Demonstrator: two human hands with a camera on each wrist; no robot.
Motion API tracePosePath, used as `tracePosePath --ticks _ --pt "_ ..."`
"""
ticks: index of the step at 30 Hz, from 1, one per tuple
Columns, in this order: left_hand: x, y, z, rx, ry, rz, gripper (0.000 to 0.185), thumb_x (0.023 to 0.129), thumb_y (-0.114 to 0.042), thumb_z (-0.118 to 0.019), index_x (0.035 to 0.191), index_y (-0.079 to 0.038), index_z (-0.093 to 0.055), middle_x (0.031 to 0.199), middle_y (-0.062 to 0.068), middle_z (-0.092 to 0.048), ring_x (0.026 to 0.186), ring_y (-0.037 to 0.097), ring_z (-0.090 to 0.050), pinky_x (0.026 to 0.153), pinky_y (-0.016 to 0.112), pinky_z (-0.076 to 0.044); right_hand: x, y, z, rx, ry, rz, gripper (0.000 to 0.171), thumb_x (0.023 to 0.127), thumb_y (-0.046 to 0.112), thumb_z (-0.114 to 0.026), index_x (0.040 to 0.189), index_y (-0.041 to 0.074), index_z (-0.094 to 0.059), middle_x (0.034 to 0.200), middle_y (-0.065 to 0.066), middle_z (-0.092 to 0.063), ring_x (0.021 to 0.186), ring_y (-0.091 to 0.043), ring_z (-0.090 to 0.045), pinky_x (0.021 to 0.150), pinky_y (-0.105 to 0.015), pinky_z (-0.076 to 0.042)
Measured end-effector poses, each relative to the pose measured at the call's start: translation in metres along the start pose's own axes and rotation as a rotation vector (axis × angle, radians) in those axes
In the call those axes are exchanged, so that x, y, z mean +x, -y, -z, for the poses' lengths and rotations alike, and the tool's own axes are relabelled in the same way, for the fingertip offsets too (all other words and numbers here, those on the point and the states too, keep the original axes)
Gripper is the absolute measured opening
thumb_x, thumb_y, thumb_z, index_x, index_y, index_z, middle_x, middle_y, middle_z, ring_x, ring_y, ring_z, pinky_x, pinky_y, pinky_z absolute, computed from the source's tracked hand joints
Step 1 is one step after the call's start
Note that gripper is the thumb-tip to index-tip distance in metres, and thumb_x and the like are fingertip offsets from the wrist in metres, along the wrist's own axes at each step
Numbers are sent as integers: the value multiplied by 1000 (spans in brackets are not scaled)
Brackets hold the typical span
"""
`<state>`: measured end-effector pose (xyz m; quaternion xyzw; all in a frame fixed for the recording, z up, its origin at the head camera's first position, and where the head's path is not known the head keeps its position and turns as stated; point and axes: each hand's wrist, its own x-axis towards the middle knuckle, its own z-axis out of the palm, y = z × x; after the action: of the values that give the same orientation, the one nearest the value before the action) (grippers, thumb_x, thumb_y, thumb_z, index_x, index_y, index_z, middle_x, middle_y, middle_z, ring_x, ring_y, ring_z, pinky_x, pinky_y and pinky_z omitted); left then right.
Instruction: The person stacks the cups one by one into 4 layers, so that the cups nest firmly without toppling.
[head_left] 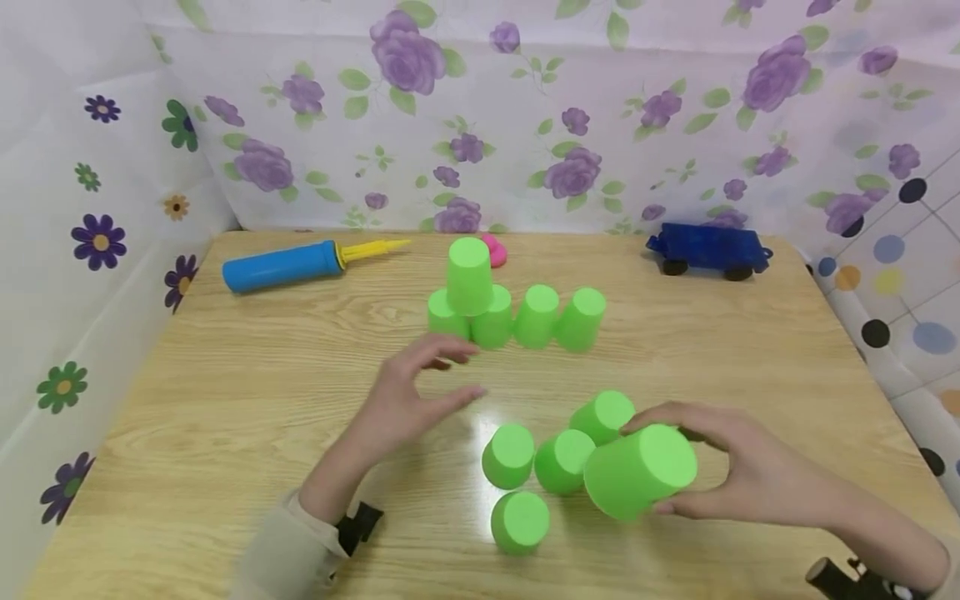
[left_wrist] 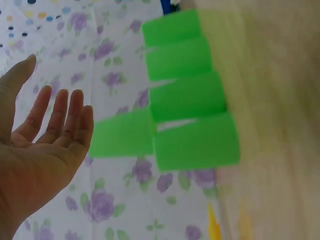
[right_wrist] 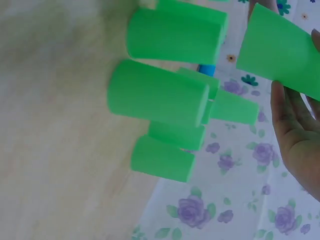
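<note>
Several green cups stand upside down on the wooden table (head_left: 187, 400). A far row of cups (head_left: 538, 315) carries one more cup (head_left: 469, 275) on its left end. A near cluster of cups (head_left: 517, 467) stands in front. My right hand (head_left: 660, 462) grips a tilted green cup (head_left: 626, 483) just right of that cluster, lifted off the table. The right wrist view shows this held cup (right_wrist: 280, 50) against my fingers (right_wrist: 295, 135), with the cluster (right_wrist: 160, 95) beside it. My left hand (head_left: 472, 372) hovers with fingers spread and empty, just in front of the far row's left end. Its bare palm (left_wrist: 40, 150) faces the row (left_wrist: 185, 95).
A blue balloon pump (head_left: 288, 265) with a yellow nozzle lies at the far left. A pink object (head_left: 497, 248) sits behind the far row. A dark blue toy truck (head_left: 708, 248) stands at the far right. Floral cloth walls enclose the back and sides.
</note>
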<state>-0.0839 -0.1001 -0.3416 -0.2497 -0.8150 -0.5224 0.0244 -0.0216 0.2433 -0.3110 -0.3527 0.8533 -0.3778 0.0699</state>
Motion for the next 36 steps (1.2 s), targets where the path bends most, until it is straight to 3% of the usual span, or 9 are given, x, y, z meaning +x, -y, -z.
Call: tracePosePath --ticks 3,8,10,14,20,25,30,36 --pt "-9 -3 -19 -29 78 11 42 75 -21 -78 114 -15 -62 112 -6 -62 103 11 -57 91 36 -50 13 2 15 14 8 -21 64 69 24 -83 125 22 -53 122 11 -58 108 -8 -57 82 -27 -53" --pt "-21 -6 -38 -103 139 -6 48 71 -21 -82 114 -18 -61 116 -7 -59 108 11 -54 96 35 -46 46 -5 37 95 -19 -29 64 69 8 -82 127 8 -53 119 4 -60 104 -9 -58 88 -21 -50" --pt "-24 -6 -42 -80 171 -16 51 71 -21 -83 116 -20 -60 119 -8 -57 112 11 -52 98 34 -45 62 -9 44 106 -39 -49 64 70 5 -81 127 5 -52 116 1 -60 102 -10 -59 88 -20 -50" --pt "-27 -3 -46 -7 232 -16 53 70 -21 -83 117 -17 -59 120 -6 -56 116 11 -51 100 33 -43 94 -19 52 69 -69 -147 60 75 13 -79 129 10 -52 113 0 -60 98 -11 -60 84 -23 -52" --pt "-27 1 -49 14 236 -8 55 67 -19 -85 116 -14 -60 122 1 -57 117 14 -51 100 35 -44 136 -44 51 -22 -155 -197 62 75 27 -79 130 16 -53 118 0 -60 104 -15 -59 87 -34 -53" --pt "-27 2 -50 26 262 -17 57 67 -18 -85 118 -13 -59 122 0 -57 116 16 -52 100 35 -43 162 -66 51 50 -190 -235 63 77 33 -77 133 20 -50 122 1 -57 111 -17 -56 90 -37 -51" --pt "-27 2 -53 41 314 15 56 70 -16 -83 120 -10 -58 122 2 -57 117 17 -52 101 35 -43 180 -82 46 87 -169 -235 63 77 37 -76 132 23 -49 123 3 -55 113 -18 -55 94 -37 -49" --pt "-27 6 -54 -13 356 99 48 72 -4 -76 116 -10 -58 122 5 -60 116 17 -53 101 34 -43 197 -86 32 40 -118 -218 68 74 43 -77 132 20 -50 120 2 -58 110 -19 -56 90 -32 -51"
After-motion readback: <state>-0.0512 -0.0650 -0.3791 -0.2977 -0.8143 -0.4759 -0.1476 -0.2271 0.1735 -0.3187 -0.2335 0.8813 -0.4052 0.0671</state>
